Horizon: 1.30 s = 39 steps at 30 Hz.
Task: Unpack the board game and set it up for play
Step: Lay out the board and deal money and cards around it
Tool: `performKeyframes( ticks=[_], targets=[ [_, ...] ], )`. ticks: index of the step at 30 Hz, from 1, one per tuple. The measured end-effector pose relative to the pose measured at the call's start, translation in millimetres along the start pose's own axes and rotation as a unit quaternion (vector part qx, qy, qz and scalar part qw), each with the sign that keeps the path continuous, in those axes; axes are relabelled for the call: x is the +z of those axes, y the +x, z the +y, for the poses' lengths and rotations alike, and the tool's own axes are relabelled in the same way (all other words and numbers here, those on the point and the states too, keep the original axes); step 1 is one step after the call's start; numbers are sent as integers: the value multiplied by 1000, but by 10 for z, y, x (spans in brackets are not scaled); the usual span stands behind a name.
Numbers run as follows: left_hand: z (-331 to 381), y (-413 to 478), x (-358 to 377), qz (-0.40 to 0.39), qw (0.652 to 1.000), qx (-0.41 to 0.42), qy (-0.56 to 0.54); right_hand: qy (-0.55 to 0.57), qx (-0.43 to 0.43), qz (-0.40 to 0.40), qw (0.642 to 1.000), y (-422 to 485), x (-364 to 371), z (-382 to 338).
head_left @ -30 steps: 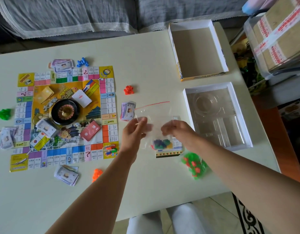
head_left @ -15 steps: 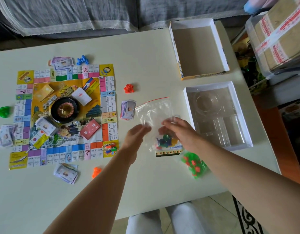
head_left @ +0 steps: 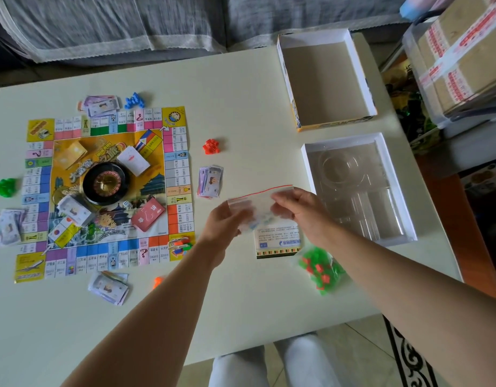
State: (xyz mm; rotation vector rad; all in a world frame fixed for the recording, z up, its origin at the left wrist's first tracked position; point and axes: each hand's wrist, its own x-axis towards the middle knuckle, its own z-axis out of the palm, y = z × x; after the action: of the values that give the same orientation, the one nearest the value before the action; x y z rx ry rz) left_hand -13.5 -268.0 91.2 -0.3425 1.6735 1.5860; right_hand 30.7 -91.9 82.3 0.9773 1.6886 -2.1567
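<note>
On the pale table (head_left: 241,88), right of the game board (head_left: 107,191), my left hand (head_left: 223,224) and right hand (head_left: 295,212) each pinch a side of the clear zip bag (head_left: 256,201), held above the printed leaflet (head_left: 277,241)

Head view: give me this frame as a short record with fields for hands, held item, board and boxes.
left hand: pinches left side of zip bag
right hand: pinches its right side
zip bag: clear, red seal line, over the booklet; contents blurred
board: unfolded flat, roulette wheel at centre
far box: nothing inside
near box: clear plastic insert only
houses bag: green and red pieces, by right forearm
</note>
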Motion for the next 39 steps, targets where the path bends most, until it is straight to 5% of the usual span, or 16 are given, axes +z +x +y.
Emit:
performKeyframes(
  ticks=[6, 23, 39],
  targets=[
    [18, 110, 81, 78, 956, 176, 220, -80, -16, -47, 996, -57, 48, -4],
    [60, 166, 245, 25, 944, 162, 286, -16, -81, 21, 996, -227, -77, 89],
    [-97, 91, 474, -3, 909, 203, 365, -81, -92, 31, 992, -363, -253, 276]
  ],
)
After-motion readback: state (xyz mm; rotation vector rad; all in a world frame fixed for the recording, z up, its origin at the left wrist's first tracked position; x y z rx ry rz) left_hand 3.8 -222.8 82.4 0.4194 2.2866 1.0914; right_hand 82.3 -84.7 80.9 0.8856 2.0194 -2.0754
